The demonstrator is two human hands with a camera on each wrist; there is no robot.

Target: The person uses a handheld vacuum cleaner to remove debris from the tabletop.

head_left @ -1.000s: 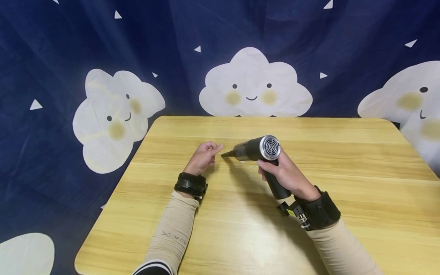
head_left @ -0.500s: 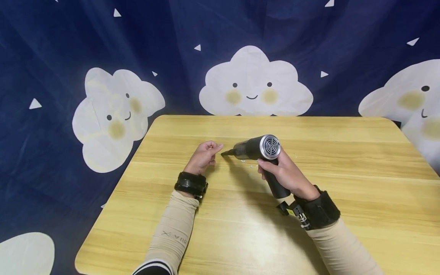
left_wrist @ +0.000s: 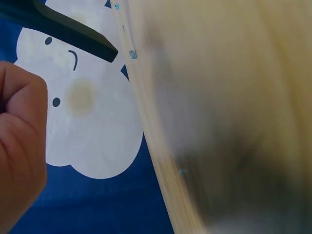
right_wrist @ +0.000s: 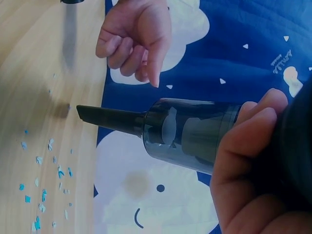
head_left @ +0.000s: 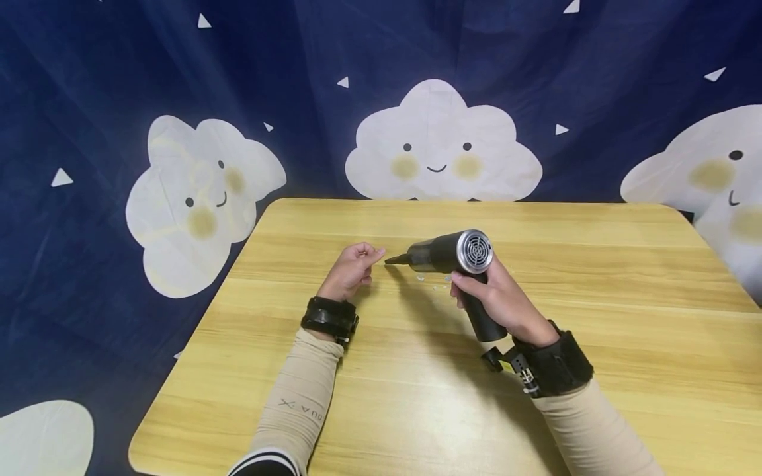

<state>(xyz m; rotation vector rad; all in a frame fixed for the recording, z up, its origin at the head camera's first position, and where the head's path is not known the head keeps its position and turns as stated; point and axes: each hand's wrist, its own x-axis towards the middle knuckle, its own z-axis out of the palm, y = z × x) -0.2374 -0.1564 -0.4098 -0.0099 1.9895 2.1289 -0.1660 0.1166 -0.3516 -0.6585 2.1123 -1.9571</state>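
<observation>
My right hand [head_left: 497, 297] grips the handle of a black handheld vacuum cleaner [head_left: 439, 254] with a silver round vent at its rear. Its narrow crevice nozzle [right_wrist: 111, 119] points left, and its clear dust cup [right_wrist: 183, 131] shows in the right wrist view. Just left of the nozzle tip, my left hand [head_left: 350, 272] hovers with loosely curled fingers and the thumb stretched out. Nothing shows between those fingers in the right wrist view. Several small blue and white scraps [right_wrist: 43, 195] lie scattered on the table beneath the vacuum, partly hidden by it in the head view.
A wood-grain table [head_left: 381, 410] with rounded corners spans the front. Behind it hangs a dark blue curtain [head_left: 315, 39] with smiling clouds and small white triangles. Black bands [head_left: 330, 318] with cameras circle both wrists, over beige sleeves.
The vacuum and my right hand have shifted slightly right in the last half second, drawing the nozzle tip a little from my left hand. My left hand has barely moved.
</observation>
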